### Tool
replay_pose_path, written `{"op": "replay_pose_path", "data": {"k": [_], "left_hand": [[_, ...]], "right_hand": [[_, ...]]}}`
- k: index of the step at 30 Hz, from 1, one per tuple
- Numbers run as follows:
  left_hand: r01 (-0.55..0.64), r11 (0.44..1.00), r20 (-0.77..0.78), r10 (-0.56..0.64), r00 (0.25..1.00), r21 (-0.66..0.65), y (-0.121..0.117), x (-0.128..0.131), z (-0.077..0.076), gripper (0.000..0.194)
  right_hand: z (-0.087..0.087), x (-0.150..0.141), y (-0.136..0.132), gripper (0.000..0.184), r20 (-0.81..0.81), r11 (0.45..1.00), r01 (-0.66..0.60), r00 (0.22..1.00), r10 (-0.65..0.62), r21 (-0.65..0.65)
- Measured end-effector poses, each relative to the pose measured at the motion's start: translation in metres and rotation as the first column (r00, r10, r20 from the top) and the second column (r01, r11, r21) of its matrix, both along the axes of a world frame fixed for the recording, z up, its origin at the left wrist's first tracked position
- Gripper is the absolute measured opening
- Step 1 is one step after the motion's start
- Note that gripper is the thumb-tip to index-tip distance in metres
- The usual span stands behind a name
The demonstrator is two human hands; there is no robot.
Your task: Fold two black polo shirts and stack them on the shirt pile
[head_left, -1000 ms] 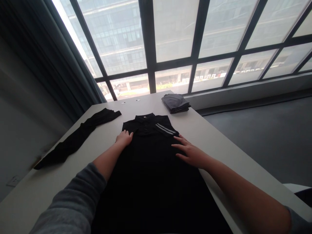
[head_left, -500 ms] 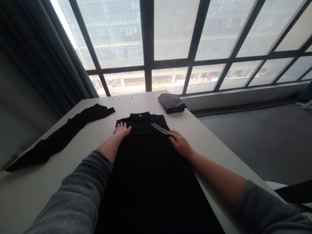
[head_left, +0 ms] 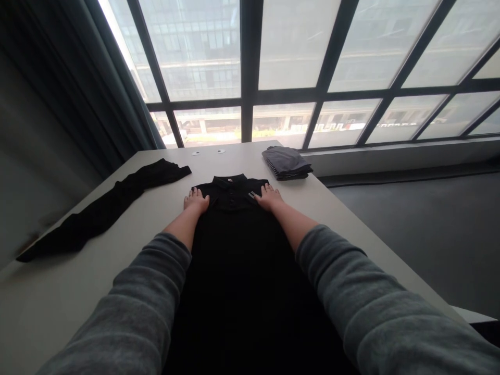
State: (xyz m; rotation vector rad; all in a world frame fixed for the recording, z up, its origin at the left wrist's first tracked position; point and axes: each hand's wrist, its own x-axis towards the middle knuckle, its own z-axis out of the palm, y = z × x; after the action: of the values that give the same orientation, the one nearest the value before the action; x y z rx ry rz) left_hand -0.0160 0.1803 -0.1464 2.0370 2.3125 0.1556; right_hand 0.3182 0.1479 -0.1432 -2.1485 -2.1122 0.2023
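A black polo shirt (head_left: 238, 260) lies flat and lengthwise on the pale table (head_left: 351, 224), collar toward the window. My left hand (head_left: 196, 200) rests palm down on its left shoulder, fingers spread. My right hand (head_left: 269, 196) presses flat on the right shoulder, covering most of the grey-striped sleeve trim. Both forearms stretch out over the shirt, with grey sleeves pushed up near the elbows. Neither hand holds anything.
A second black garment (head_left: 105, 208) lies stretched out along the table's left side. A folded grey stack (head_left: 287, 162) sits at the far right corner. Two small round caps (head_left: 209, 152) are set in the tabletop by the large window. Dark floor lies to the right.
My right hand slid up and inward from the shirt's right side to its right shoulder. My left hand stayed on the left shoulder, and the folded sleeve edge is now tucked in narrower.
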Motion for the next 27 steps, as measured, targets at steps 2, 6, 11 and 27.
{"op": "replay_pose_path", "data": {"k": [2,6,11,27], "left_hand": [[-0.014,1.0,0.007,0.014,1.0,0.003,0.007,-0.003,-0.001,0.082],[-0.028,0.999,0.017,0.028,0.999,0.018,0.016,-0.007,-0.004,0.081],[-0.008,0.997,0.018,0.007,1.0,0.079,0.012,-0.008,-0.002,0.076],[0.334,0.936,-0.103,-0.324,0.94,0.107,-0.216,-0.054,-0.021,0.072]], "right_hand": [[0.0,0.001,0.011,0.086,0.009,1.0,-0.011,1.0,0.011,-0.021],[-0.001,0.001,0.028,0.085,0.015,0.999,-0.021,1.0,0.021,-0.025],[-0.007,0.001,0.035,0.084,0.003,0.998,-0.051,0.999,0.051,0.038],[0.013,-0.007,-0.054,0.05,-0.016,0.877,-0.23,0.965,0.261,0.422]]}}
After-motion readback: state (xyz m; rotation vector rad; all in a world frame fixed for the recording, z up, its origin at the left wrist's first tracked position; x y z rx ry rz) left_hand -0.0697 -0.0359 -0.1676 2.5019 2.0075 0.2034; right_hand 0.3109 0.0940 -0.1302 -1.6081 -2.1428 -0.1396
